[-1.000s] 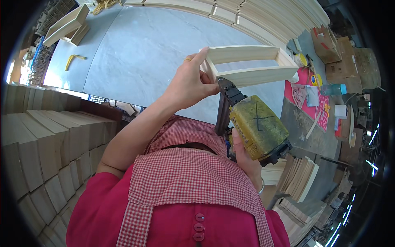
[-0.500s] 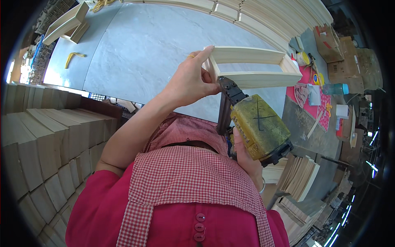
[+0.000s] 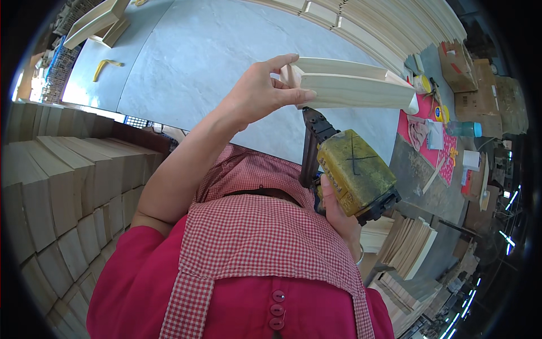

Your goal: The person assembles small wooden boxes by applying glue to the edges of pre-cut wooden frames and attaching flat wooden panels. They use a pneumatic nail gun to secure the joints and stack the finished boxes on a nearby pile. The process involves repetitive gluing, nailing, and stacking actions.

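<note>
My left hand (image 3: 261,91) grips the left end of a pale wooden frame (image 3: 355,90), thumb on the near side and fingers at the far corner. The frame is tilted over the table, its near long board facing me. Below it, my right hand (image 3: 340,217) is wrapped round a worn yellow and black nail gun (image 3: 358,172) with a dark cross drawn on its housing. Part of that hand is hidden behind the gun. The gun's dark nose points up towards the frame's near left corner, just below my left thumb.
Many stacked wooden frames (image 3: 389,28) line the far side of the grey marbled table (image 3: 192,62). At the far left are another wooden piece (image 3: 99,25) and a yellow strip (image 3: 106,68). Wood blocks (image 3: 68,181) are piled to my left; a bottle (image 3: 464,129) and cartons (image 3: 477,104) stand right.
My left hand has tipped the frame, so its near board shows more and its opening less. A small gap now shows at the nail gun's nose. The gun has hardly moved.
</note>
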`<act>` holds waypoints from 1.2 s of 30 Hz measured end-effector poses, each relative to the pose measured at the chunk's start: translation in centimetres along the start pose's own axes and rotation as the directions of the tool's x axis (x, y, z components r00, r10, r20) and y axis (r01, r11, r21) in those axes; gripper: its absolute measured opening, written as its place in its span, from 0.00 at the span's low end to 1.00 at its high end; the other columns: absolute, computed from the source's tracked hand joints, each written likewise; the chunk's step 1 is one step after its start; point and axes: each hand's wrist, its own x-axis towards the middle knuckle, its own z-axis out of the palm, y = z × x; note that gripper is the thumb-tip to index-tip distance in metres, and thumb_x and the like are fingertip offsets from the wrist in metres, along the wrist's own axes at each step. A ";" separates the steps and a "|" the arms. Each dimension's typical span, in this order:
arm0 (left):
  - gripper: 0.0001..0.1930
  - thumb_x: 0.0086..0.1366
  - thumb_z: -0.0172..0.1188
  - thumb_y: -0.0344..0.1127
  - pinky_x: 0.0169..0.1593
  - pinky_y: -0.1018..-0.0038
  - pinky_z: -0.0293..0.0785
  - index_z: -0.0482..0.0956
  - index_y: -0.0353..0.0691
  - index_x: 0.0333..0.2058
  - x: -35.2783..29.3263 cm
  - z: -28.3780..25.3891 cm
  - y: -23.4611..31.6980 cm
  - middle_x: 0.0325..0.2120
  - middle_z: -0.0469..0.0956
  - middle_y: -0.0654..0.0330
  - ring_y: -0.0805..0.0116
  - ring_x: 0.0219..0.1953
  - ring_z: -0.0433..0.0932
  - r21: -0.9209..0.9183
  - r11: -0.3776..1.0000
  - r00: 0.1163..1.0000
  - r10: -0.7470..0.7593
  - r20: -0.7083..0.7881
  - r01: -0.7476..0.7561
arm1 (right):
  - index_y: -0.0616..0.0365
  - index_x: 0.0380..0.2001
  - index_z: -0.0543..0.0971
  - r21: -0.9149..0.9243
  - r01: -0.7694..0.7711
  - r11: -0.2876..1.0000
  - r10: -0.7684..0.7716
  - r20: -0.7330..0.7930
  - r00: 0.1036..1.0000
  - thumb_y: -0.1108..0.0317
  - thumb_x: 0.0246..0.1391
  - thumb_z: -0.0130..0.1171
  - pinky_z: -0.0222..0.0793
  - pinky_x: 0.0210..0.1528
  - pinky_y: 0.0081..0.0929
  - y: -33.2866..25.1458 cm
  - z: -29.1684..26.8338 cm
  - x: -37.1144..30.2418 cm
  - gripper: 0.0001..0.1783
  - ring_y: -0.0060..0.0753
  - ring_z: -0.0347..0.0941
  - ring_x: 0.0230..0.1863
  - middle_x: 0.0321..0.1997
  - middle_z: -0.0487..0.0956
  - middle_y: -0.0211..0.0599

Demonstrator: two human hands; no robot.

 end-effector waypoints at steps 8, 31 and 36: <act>0.46 0.56 0.78 0.44 0.50 0.63 0.82 0.64 0.27 0.66 -0.2 0.0 -0.3 0.54 0.72 0.38 0.58 0.47 0.82 -0.023 0.999 0.999 0.024 -0.023 -0.024 | 0.60 0.44 0.85 -0.044 0.052 0.998 -0.051 0.022 0.998 0.69 0.55 0.68 0.78 0.46 0.32 0.1 0.1 0.0 0.13 0.37 0.84 0.43 0.43 0.86 0.40; 0.44 0.57 0.77 0.47 0.46 0.67 0.81 0.67 0.26 0.65 -0.5 0.0 -0.6 0.50 0.75 0.42 0.64 0.43 0.81 0.006 1.000 0.999 -0.005 -0.044 0.005 | 0.60 0.43 0.86 -0.023 -0.087 0.996 0.088 0.054 0.995 0.68 0.55 0.68 0.79 0.46 0.33 -0.5 0.1 0.1 0.13 0.38 0.85 0.42 0.44 0.86 0.40; 0.41 0.63 0.64 0.63 0.38 0.76 0.74 0.73 0.29 0.59 -0.1 -2.8 -2.4 0.37 0.77 0.50 0.74 0.32 0.73 -0.125 0.965 0.972 -0.222 0.081 0.231 | 0.61 0.47 0.84 -0.323 -0.332 0.886 0.299 -0.150 0.942 0.61 0.57 0.70 0.78 0.46 0.38 1.7 -3.8 -1.1 0.19 0.39 0.84 0.40 0.45 0.86 0.40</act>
